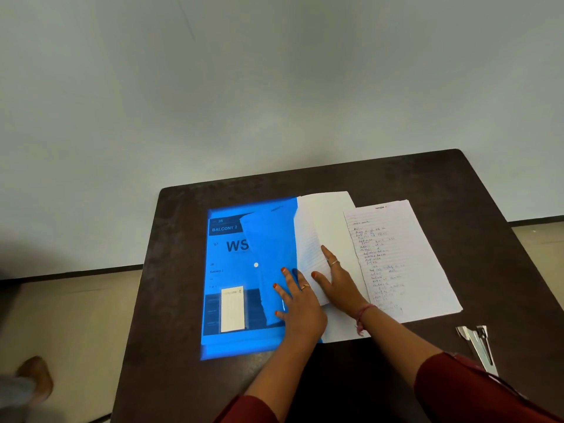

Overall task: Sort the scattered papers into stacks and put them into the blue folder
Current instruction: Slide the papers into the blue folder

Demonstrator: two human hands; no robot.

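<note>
Currently we are at the filing step; the blue folder lies on the bench; our left hand presses its flap with fingers spread, while our right hand pinches a lined stack at its mouth; next, slide it fully inside; a handwritten sheet remains outside; a metal clip lies clear.

I sat in what looked like an office or classroom: a dark desk against a bare wall, handwritten papers, a stapler.
</note>
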